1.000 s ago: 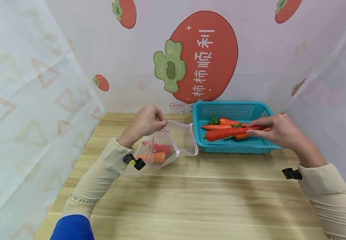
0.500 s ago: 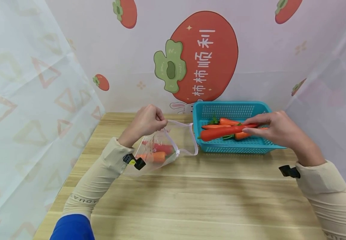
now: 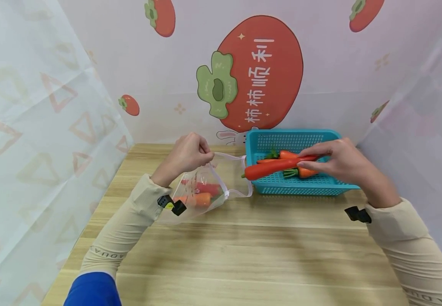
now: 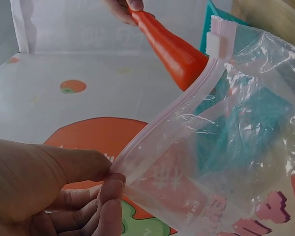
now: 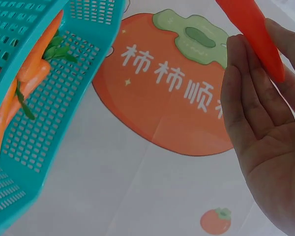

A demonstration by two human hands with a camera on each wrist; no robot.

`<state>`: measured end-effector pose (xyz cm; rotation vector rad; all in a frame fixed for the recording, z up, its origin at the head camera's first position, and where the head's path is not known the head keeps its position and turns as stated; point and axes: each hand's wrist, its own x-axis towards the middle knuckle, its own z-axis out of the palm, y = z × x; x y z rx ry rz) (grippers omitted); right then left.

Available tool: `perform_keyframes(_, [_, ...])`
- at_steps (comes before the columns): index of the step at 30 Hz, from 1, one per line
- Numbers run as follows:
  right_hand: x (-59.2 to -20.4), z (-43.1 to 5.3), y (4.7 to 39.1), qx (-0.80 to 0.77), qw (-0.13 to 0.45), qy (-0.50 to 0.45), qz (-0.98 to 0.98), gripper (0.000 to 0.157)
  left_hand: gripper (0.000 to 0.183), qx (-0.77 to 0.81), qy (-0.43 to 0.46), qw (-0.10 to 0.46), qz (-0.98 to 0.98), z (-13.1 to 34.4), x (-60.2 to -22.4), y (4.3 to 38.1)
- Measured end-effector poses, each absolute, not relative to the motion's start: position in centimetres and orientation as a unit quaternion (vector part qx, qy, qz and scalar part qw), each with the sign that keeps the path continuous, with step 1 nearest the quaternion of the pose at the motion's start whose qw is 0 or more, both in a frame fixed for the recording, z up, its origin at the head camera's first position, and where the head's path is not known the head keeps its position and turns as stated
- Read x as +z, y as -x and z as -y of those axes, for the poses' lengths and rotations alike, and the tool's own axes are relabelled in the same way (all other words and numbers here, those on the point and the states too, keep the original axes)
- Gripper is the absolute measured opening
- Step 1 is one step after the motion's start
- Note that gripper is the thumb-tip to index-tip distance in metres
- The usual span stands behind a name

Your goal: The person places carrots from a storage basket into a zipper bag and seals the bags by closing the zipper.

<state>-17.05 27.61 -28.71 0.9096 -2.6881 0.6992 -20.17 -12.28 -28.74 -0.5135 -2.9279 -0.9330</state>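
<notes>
Long, tapered red pepper (image 3: 264, 169), held above light wooden counter (image 3: 243, 259)

Right grip (image 3: 339, 161) pinches its thin end over the perforated rectangular teal plastic basket (image 3: 301, 189); broad end lies near the transparent plastic zip bag (image 4: 221, 132). Left grip (image 3: 189, 154) pinches the bag's rim.

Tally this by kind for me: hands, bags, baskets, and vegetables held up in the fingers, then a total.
Hands: 2, the left hand and the right hand
Bags: 1, the clear bag
Baskets: 1, the teal basket
Held vegetables: 1, the red vegetable
Total: 5
</notes>
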Motion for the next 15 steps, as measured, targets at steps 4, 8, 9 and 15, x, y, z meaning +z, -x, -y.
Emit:
perform_keyframes(4, [-28.7,-26.9,17.2,0.236,0.107,-0.318,0.912,0.024,0.017,-0.3,0.164,0.015,0.94,12.4,-28.5,20.0])
perform_keyframes(8, [-28.8,-26.3,17.4,0.24,0.113,-0.331,0.906,0.024,0.017,-0.297,0.162,0.02,0.941,12.6,-28.3,19.9])
perform_keyframes(9, [-28.8,-26.1,17.5,0.24,0.115,-0.332,0.905,0.023,0.017,-0.297,0.161,0.021,0.941,12.7,-28.2,19.9])
perform_keyframes(15, [-28.8,-25.1,17.4,0.251,0.101,-0.319,0.908,0.027,0.017,-0.293,0.157,0.026,0.943,12.9,-28.0,19.9])
